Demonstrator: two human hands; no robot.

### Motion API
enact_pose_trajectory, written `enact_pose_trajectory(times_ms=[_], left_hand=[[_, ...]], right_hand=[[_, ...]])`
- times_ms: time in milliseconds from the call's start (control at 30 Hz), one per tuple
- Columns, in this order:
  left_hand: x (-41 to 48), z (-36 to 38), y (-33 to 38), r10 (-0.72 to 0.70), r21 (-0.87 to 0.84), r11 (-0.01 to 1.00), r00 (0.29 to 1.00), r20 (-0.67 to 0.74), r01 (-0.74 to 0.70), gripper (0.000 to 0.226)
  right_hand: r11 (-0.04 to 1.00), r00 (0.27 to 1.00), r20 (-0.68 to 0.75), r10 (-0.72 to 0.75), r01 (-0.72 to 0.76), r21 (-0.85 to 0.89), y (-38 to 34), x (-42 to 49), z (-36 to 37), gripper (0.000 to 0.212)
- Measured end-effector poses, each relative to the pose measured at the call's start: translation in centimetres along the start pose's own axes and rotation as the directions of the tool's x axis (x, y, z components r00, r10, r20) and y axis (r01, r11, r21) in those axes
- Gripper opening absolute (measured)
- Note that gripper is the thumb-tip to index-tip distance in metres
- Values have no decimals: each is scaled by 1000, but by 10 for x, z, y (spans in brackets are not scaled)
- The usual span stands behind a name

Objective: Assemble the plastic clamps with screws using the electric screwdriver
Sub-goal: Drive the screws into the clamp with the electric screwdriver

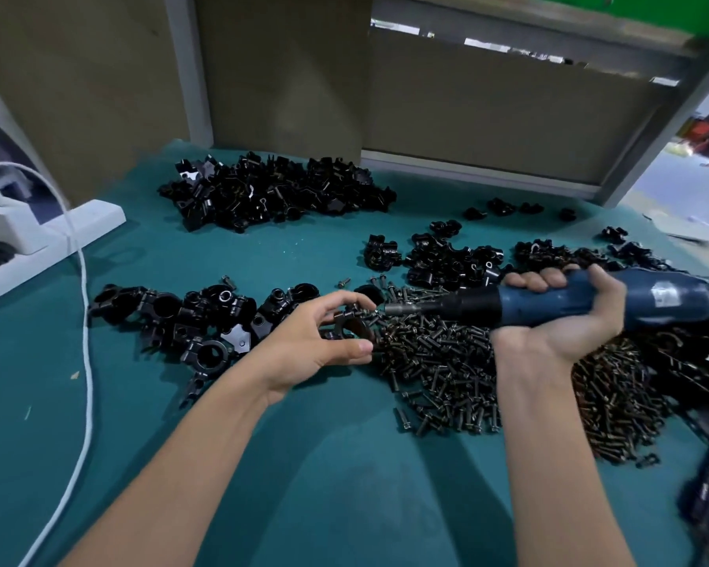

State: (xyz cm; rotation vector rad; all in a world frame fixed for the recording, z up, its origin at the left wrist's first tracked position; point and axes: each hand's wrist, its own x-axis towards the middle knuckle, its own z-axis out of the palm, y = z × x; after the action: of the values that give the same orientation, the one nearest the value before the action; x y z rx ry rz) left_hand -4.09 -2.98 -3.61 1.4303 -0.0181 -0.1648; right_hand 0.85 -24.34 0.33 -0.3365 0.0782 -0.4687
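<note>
My left hand (324,341) pinches a black plastic clamp (355,323) between thumb and fingers, just above the green table mat. My right hand (565,317) grips a blue electric screwdriver (549,300) held level, its metal bit (398,308) pointing left at the top of the clamp. A big heap of dark screws (467,362) lies under and in front of both hands. Left of my left hand sits a pile of black clamps (189,321).
More black clamp parts are heaped at the back (271,194) and at the right (459,259). A white power strip (29,239) with a white cable (85,321) lies at the left. Cardboard panels (488,116) close off the rear of the green mat (303,464).
</note>
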Motion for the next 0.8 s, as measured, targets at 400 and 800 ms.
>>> enact_pose_trajectory(times_ms=[400, 800], left_hand=[[2, -10, -2, -70, -117, 990, 993, 90, 80, 50], [-1, -10, -3, -82, 35, 996, 992, 91, 79, 53]], right_hand=[[985, 983, 56, 173, -171, -35, 22, 1, 16, 17], [981, 978, 85, 189, -184, -62, 23, 3, 13, 17]])
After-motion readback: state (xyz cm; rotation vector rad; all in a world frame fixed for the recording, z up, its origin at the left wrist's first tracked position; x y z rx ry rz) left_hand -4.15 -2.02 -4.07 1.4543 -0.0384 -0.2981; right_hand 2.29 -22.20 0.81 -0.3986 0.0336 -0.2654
